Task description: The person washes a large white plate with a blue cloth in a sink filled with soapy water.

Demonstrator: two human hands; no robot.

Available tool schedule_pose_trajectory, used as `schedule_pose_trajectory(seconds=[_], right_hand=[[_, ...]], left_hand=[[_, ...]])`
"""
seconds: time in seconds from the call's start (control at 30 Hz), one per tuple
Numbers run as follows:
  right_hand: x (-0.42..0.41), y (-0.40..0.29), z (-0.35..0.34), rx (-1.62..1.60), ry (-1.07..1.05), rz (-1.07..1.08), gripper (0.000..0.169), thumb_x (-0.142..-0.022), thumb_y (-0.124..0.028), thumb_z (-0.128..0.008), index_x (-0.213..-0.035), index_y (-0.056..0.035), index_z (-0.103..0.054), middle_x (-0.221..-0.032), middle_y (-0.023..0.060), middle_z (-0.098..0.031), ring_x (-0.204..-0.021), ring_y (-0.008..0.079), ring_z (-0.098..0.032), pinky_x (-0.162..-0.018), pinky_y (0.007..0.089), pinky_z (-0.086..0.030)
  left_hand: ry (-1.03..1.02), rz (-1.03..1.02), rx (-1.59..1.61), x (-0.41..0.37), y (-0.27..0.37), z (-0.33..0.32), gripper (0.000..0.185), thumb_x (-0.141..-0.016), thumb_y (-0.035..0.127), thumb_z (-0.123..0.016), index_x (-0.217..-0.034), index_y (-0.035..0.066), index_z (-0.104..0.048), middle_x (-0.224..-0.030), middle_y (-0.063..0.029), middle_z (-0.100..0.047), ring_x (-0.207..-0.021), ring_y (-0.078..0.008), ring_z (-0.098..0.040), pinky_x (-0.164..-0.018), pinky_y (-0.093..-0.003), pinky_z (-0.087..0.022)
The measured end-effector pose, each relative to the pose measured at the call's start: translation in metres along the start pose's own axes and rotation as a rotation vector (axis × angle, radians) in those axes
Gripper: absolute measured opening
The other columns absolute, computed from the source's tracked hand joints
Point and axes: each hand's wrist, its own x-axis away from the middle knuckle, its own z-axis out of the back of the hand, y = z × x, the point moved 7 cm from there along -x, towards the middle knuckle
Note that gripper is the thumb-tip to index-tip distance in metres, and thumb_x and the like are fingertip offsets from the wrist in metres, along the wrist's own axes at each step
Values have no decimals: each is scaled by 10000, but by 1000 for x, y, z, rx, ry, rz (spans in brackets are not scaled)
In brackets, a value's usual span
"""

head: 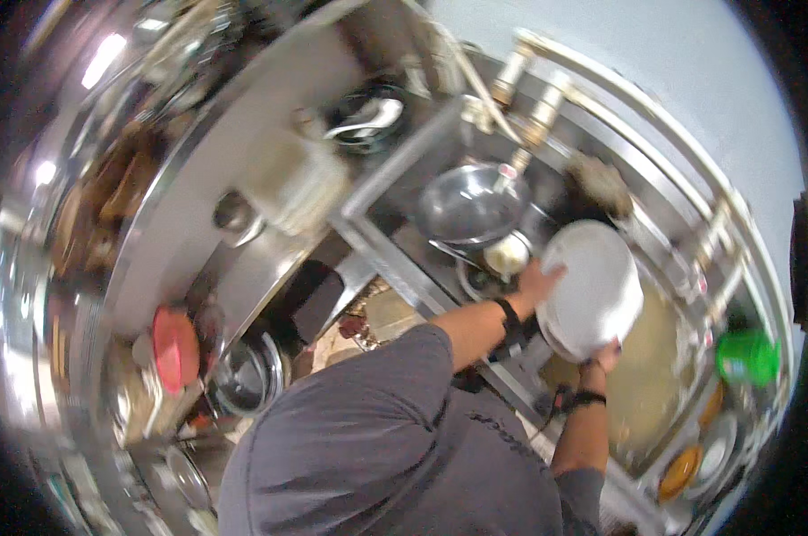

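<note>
Both hands hold a large white round dish, tilted over the divider between two sink basins. My left hand grips its left rim, and my right hand has the lower edge. Beneath and right of the dish, cloudy yellowish water fills the right basin. A shiny steel bowl sits in the left basin under a tap. Close to my left hand, a smaller container with something pale lies among other ware, too blurred to name.
White pipes with taps run along the wall. A green container stands at the right rim, near an orange dish. On the left steel counter are a small metal bowl and a pink bowl.
</note>
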Motion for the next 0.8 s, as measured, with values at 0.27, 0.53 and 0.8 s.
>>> schedule_pose_trajectory(seconds=[0.27,0.53,0.8], right_hand=[[114,-46,-23,244,59,-215,681,-892,-516,-439,-1073,128,-569,-1060,195,-637,-889,333,-633,-743,423,-504],[51,-17,38,320,48,-38,549,-889,-423,-488,-1149,56,-553,-1147,152,-604,-943,303,-620,-789,412,-520],[78,-83,56,367,-109,-123,459,-901,-367,-497,-1169,3,-535,-1098,107,-611,-932,259,-595,-748,425,-504]], left_hand=[[-255,279,334,100,40,34,896,-704,432,-746,-1314,-44,-294,-1250,-219,-498,-1131,-324,-520,-934,-402,-431],[-300,347,259,63,9,13,752,-729,144,-651,-1333,-27,-237,-1234,-262,-475,-1170,-388,-466,-974,-432,-388],[-163,76,167,14,32,30,836,-702,196,-750,-1362,20,-269,-1364,-213,-379,-1230,-357,-412,-1015,-415,-360]])
